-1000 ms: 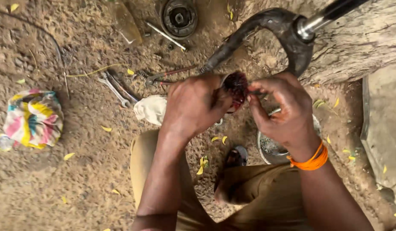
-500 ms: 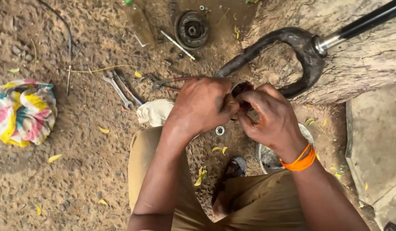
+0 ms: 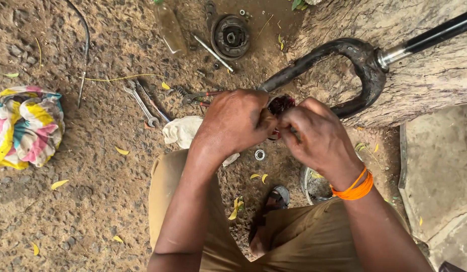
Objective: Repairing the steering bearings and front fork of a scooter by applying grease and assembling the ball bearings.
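My left hand (image 3: pixel 238 121) and my right hand (image 3: pixel 316 136) meet in the middle of the view, both closed around a small round part smeared with dark red grease (image 3: pixel 281 105). Most of the part is hidden by my fingers. An orange band (image 3: pixel 352 189) circles my right wrist. Just behind my hands a black bicycle fork (image 3: pixel 344 55) leans against a tree trunk (image 3: pixel 420 75), its lower leg ending near my left knuckles. A small metal ring (image 3: pixel 259 154) lies on the dirt below my hands.
Two wrenches (image 3: pixel 141 103), pliers (image 3: pixel 195 96), a white rag (image 3: pixel 183 131), a round hub part (image 3: pixel 230 36), a thin rod (image 3: pixel 213 53) and a bottle (image 3: pixel 169 26) lie on the dirt. A colourful cloth bundle (image 3: pixel 24 126) sits left. A metal bowl (image 3: pixel 314 185) and stone slab (image 3: pixel 440 166) are right.
My hands stay together on the greasy part and have shifted slightly. The view has tilted, so the ground and fork sit lower in frame.
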